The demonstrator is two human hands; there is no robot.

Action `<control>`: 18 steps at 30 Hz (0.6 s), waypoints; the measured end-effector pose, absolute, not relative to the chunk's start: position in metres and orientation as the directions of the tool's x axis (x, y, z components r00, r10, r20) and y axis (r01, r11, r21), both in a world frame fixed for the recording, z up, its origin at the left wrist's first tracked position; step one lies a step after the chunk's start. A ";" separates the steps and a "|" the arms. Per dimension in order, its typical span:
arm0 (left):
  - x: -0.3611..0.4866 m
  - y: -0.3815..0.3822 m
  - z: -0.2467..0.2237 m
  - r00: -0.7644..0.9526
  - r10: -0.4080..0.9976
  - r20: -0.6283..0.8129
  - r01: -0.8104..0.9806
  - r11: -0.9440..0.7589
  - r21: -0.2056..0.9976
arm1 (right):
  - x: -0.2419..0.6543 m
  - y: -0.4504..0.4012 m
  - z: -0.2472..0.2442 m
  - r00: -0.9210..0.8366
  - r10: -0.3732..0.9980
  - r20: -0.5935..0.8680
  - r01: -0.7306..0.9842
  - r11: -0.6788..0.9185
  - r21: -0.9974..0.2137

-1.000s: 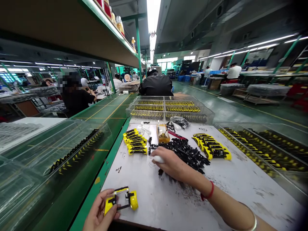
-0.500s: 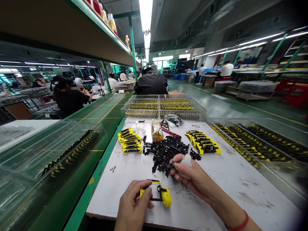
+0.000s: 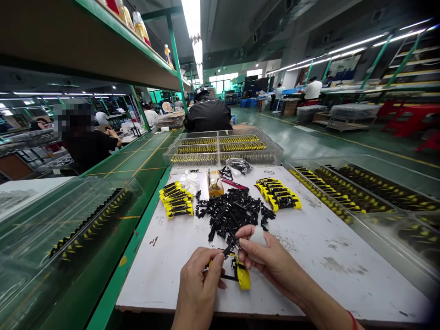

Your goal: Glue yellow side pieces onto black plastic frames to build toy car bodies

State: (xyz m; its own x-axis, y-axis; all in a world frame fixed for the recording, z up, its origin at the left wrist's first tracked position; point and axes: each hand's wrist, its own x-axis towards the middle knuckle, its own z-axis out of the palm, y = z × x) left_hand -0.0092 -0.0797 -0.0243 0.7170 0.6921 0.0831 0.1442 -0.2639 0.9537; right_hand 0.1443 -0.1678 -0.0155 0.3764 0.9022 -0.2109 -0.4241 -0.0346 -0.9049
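Note:
My left hand (image 3: 198, 286) grips a yellow and black plastic frame (image 3: 242, 275) low on the white work surface (image 3: 343, 275), its yellow end showing past my fingers. My right hand (image 3: 266, 259) pinches a small black plastic piece (image 3: 228, 250) right at the top of that frame. A white finger wrap or pad (image 3: 257, 237) sits on this hand. Just beyond my fingertips lies a loose heap of black plastic pieces (image 3: 233, 213). Stacks of yellow and black parts lie to its left (image 3: 175, 200) and right (image 3: 277, 194).
A small orange box (image 3: 215, 183), a red-handled tool (image 3: 233, 184) and plastic bags (image 3: 239, 166) lie behind the heap. Clear trays of yellow and black parts (image 3: 220, 147) stand beyond the bench and at both sides. Co-workers sit further along, one in a black jacket (image 3: 208, 114).
My right hand has moved from beside the heap to the frame, with the black piece now at the frame's top. The frame and left hand have shifted slightly, and the whole view has drifted.

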 end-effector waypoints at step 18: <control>0.003 -0.090 -0.036 0.715 0.621 -0.322 0.036 0.427 0.903 | 0.155 -0.184 -0.025 0.235 0.755 0.612 0.785 0.224 -0.577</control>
